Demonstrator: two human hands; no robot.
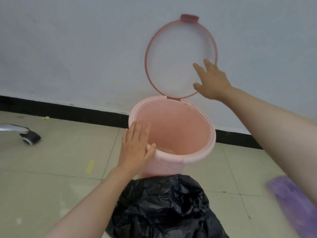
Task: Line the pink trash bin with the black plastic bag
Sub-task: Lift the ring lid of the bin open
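The pink trash bin (173,127) stands on the tiled floor against a white wall, its inside bare. Its round lid (180,55), a pink ring with a pale clear centre, is swung up against the wall. My right hand (211,79) lies flat on the lid's lower right part, fingers spread. My left hand (137,143) rests flat on the bin's left rim, with the thumb hooked over the edge. The crumpled black plastic bag (159,206) lies in front of the bin, at the bottom of the view, untouched by either hand.
A chair leg with a black caster (30,137) stands on the floor at the left. A blurred purple thing (295,203) shows at the lower right. Yellow tape scraps (90,166) lie on the tiles. A black skirting strip (68,110) runs along the wall's foot.
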